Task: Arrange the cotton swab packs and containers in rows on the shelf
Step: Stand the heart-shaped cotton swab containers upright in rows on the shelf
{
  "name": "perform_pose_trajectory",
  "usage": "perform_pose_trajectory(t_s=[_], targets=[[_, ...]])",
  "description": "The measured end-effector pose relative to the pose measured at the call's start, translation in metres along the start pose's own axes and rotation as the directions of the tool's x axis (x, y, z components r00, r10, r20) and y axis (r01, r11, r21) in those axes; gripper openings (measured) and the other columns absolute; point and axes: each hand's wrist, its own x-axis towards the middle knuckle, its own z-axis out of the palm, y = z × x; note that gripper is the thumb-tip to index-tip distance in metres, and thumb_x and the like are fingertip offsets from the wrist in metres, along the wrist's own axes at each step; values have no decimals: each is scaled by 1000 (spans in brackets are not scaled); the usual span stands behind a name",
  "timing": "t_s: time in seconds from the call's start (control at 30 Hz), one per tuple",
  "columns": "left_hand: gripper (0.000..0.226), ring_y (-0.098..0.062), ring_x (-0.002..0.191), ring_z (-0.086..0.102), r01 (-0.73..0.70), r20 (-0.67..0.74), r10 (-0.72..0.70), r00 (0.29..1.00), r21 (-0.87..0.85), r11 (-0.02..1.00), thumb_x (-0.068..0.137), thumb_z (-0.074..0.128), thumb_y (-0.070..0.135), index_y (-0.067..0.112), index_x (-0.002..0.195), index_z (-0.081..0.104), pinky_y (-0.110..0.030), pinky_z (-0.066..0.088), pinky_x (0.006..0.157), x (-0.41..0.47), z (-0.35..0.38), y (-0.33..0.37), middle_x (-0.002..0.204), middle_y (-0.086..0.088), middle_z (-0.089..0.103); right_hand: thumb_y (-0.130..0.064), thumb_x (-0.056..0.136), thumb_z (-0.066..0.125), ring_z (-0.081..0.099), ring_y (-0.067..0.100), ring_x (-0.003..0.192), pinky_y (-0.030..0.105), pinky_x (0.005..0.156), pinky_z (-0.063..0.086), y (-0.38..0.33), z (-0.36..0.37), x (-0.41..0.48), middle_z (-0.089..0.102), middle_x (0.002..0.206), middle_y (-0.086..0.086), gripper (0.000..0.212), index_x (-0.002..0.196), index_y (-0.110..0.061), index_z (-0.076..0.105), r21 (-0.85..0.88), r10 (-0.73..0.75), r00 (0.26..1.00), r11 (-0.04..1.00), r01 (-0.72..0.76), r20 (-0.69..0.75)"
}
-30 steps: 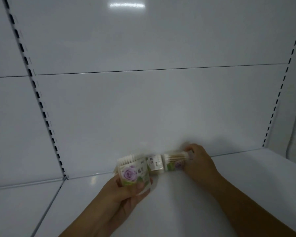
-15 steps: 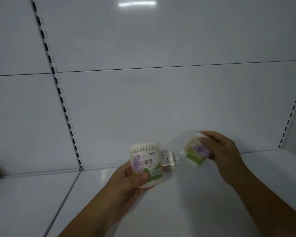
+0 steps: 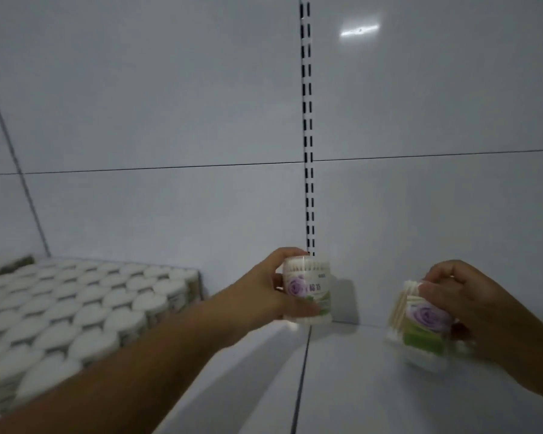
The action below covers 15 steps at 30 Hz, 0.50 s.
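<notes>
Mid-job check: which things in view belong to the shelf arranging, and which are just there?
Job: left hand holding upright clear round cotton swab container with purple rose label; right hand holding tilted second rose-label container; rows of white-topped containers at left; white shelf.
Just there: white back panel; black-slotted upright strip.

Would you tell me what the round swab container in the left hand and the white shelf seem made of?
The round clear cotton swab container gripped by the left hand looks like transparent plastic: the white swab tips show through above its purple-rose label. The white shelf seems to be painted sheet metal with a glossy finish, since its back panel carries a bright glare.
</notes>
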Motion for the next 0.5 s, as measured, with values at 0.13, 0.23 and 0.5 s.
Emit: perform_pose_trajectory(t_s=[0.13,0.23,0.5], targets=[[49,-9,80,67,-8,-95,45,994,358,934,71,83,6,29,106,58,-17,53,62,4,-85,-12,101,2,66,-6,84,67,63,31,67,34,58,44,-2,75,6,66,72,15,11,77,-10,60,-78,-63,998,995,63,8],[56,-9,85,62,34,-142,69,987,615,788,66,88,21,35,106,51,-11,51,60,17,-123,-29,103,9,61,-20,76,76,62,30,75,34,65,46,2,130,6,64,77,11,20,79,-17,57,-258,-66,994,962,87,89],[59,-15,92,53,-158,158,22,987,953,257,74,77,34,28,123,44,-27,45,80,59,-153,-75,110,0,59,-44,79,69,45,1,76,11,63,35,17,237,-1,38,98,-17,37,86,-34,34,-551,-180,963,792,262,199]])
